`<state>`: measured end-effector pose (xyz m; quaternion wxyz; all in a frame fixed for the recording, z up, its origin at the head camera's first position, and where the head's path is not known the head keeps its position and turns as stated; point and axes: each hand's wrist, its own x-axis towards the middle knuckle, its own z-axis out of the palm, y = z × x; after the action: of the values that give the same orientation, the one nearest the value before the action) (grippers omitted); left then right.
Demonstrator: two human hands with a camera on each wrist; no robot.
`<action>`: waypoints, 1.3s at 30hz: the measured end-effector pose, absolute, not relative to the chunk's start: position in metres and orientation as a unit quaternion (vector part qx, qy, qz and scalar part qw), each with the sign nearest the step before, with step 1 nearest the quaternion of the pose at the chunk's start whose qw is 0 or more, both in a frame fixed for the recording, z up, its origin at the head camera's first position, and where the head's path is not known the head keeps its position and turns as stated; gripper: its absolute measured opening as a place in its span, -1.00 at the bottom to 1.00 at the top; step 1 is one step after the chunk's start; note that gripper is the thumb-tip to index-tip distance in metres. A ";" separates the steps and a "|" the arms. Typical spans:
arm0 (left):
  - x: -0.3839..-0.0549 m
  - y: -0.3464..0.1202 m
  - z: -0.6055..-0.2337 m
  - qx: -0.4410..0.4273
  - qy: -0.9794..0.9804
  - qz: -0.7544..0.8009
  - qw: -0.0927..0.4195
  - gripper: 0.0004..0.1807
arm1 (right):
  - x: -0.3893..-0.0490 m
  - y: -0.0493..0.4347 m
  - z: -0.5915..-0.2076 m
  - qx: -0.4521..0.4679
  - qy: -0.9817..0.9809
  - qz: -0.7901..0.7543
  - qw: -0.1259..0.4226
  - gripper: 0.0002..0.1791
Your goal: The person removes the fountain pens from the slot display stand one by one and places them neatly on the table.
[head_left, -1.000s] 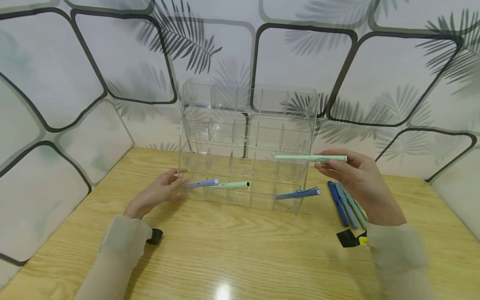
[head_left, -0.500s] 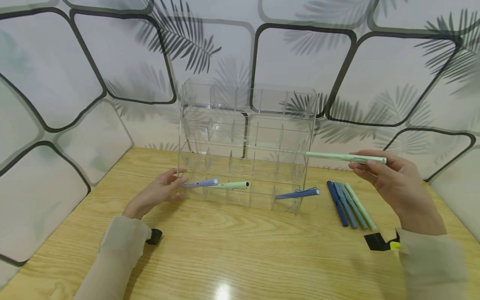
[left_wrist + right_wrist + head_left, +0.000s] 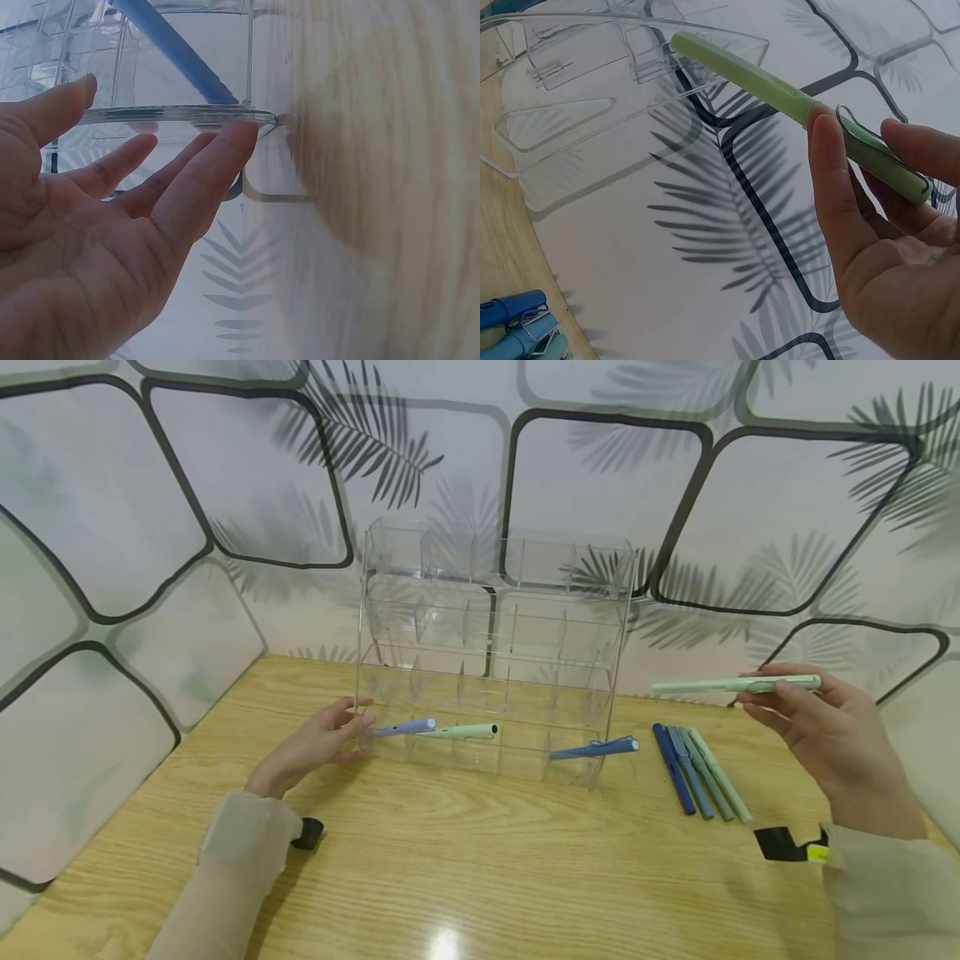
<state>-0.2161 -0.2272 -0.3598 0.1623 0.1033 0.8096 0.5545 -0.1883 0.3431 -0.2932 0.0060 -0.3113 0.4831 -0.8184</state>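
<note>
In the head view my right hand (image 3: pixel 840 727) pinches a light green pen (image 3: pixel 697 686) between thumb and fingers, right of the clear acrylic rack (image 3: pixel 491 735). The pen lies nearly level, its clip (image 3: pixel 870 135) showing in the right wrist view. My left hand (image 3: pixel 318 743) touches the rack's left side panel (image 3: pixel 172 115) with nearly straight fingers, its thumb by the front edge. Three pens lean in the bottom row: a lavender one (image 3: pixel 408 727) at the left, a pale green one (image 3: pixel 461 731) beside it and a blue one (image 3: pixel 596 748) at the right.
Several blue and green pens (image 3: pixel 701 772) lie side by side on the wooden table (image 3: pixel 487 860), right of the rack. Behind the rack stands a patterned wall (image 3: pixel 435 460). Clear dividers split the rack's tiers into compartments.
My right hand has carried the light green pen rightward, away from the rack, uncovering the pens on the table. My left hand stays at the rack's side.
</note>
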 end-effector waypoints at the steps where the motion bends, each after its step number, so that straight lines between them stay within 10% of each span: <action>1: -0.216 -0.227 -0.360 0.103 0.809 0.555 0.163 -0.30 | -0.189 0.344 -0.294 -0.309 0.481 -0.820 0.005 -0.55; 21: -0.217 -0.227 -0.361 0.100 0.811 0.552 0.164 -0.29 | -0.185 0.358 -0.299 -0.081 0.583 -0.804 -0.088 -0.74; 34: -0.218 -0.225 -0.364 0.106 0.809 0.553 0.168 -0.33 | -0.209 0.371 -0.307 -0.011 0.822 -0.567 -0.050 -0.84; 39: -0.217 -0.226 -0.363 0.105 0.812 0.549 0.165 -0.33 | -0.217 0.374 -0.309 0.004 0.894 -0.447 -0.022 -0.52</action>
<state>-0.2175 -0.2255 -0.3628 0.1655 0.1053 0.8124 0.5491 -0.2173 0.3738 -0.3091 -0.0223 0.0041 0.8942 -0.4471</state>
